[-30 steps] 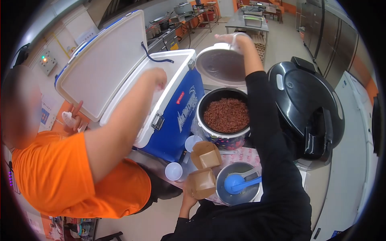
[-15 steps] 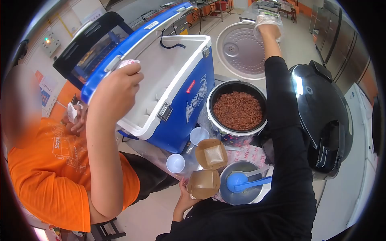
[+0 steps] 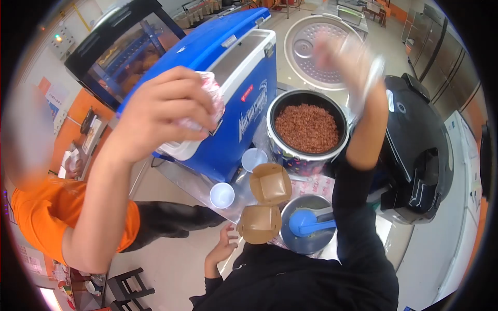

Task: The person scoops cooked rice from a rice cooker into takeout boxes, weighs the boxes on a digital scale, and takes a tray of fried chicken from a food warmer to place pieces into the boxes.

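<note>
My left hand (image 3: 223,247) hangs beside a brown paper box (image 3: 260,224), its fingers apart and nothing visible in them. A second open box (image 3: 271,184) stands just behind the first. My right hand (image 3: 350,65), smeared by motion and in a clear plastic glove, is raised in front of the rice cooker's perforated inner lid (image 3: 300,39). Its fingers cannot be made out. Below it, reddish-brown rice (image 3: 307,128) fills the pot of the rice cooker (image 3: 275,142). A blue scoop (image 3: 317,226) rests in a metal bowl (image 3: 290,243) near my body.
A co-worker in orange, at left, holds a pink-and-white wrapped item (image 3: 211,96) in a raised hand. Behind that hand is a blue cooler (image 3: 259,93) with its lid lowered partway. Two plastic cups (image 3: 222,196) stand by the boxes. A black cooker (image 3: 423,135) is at right.
My right hand has come back toward me from the lid, and my left hand has moved off the near box. The cooler's lid has dropped; the co-worker's hand has come closer.
</note>
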Demonstrator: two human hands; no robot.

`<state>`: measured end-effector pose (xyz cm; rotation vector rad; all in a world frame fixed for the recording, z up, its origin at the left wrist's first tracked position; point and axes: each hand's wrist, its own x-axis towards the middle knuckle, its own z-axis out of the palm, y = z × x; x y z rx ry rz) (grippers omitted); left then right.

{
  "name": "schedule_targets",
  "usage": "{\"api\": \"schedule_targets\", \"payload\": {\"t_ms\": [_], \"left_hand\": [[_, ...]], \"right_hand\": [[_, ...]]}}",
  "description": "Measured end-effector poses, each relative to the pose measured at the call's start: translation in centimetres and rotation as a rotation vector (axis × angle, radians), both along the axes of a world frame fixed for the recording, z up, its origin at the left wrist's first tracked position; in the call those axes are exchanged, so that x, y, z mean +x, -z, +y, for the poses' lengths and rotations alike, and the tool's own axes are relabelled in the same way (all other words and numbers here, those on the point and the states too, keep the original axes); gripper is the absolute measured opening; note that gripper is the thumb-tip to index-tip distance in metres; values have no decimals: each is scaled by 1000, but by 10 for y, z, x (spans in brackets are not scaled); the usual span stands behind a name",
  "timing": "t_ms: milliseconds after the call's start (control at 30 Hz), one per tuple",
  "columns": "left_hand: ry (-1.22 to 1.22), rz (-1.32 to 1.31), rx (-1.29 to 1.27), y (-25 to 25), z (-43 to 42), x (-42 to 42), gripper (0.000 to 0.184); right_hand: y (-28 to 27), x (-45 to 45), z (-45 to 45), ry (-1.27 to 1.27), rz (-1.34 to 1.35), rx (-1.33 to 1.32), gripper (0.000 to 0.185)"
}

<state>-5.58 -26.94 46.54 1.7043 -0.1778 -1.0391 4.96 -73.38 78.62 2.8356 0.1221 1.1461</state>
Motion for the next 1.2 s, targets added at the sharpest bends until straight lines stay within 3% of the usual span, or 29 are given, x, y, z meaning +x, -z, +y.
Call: {"api": "schedule_targets", "payload": {"t_ms": [33, 67, 100, 133, 200, 267, 300, 367, 433, 500, 600, 667, 733, 800, 833, 900, 967, 1067, 1200], "left_hand": [[13, -11, 24, -8, -4, 4, 98], [55, -78, 39, -20, -11, 7, 97], [100, -148, 54, -31, -23, 8, 97], [149, -225, 68, -34, -30, 9, 96], [164, -397, 103, -17, -39, 14, 87], [158, -418, 137, -19, -49, 22, 80], [181, -430, 89, -17, -47, 27, 68], [193, -248, 97, -36, -49, 34, 64], [228, -169, 95, -37, -48, 44, 62], [288, -184, 74, -24, -39, 51, 61], [417, -54, 201, -41, -48, 62, 59], [635, -133, 257, -22, -39, 73, 55], [748, -213, 273, -18, -40, 76, 44], [757, -287, 252, -33, -44, 75, 29], [792, -272, 255, -32, -42, 75, 33], [865, -253, 260, -29, -42, 81, 42], [961, -269, 276, -37, -46, 86, 38], [1040, -262, 308, -60, -59, 92, 32], [1182, -381, 268, -60, -84, 92, 30]], "right_hand": [[29, -31, 39, -182, -15, -129, 35], [20, -54, 95, 76, 573, 593, 50], [44, -62, 116, 174, 796, 360, 54], [66, -69, 134, 231, 923, 305, 51], [160, -62, 146, 310, 955, 238, 42], [243, -69, 142, 247, 707, 271, 48], [243, -72, 144, 259, 767, 352, 44], [236, -75, 147, 283, 877, 515, 38], [220, -104, 156, 447, 552, 607, 42], [182, -157, 161, 574, 386, 662, 34], [215, -257, 156, 1022, 826, 562, 50], [221, -278, 158, 1049, 960, 897, 55], [263, -297, 164, 960, 968, 1166, 52], [313, -308, 181, 933, 583, 1224, 48], [335, -313, 190, 916, 390, 1240, 45], [380, -325, 196, 1000, 401, 1254, 40], [393, -339, 215, 1088, 335, 1321, 36], [353, -354, 248, 1215, 104, 1482, 31], [245, -403, 310, 1348, -216, 1622, 39]]}}
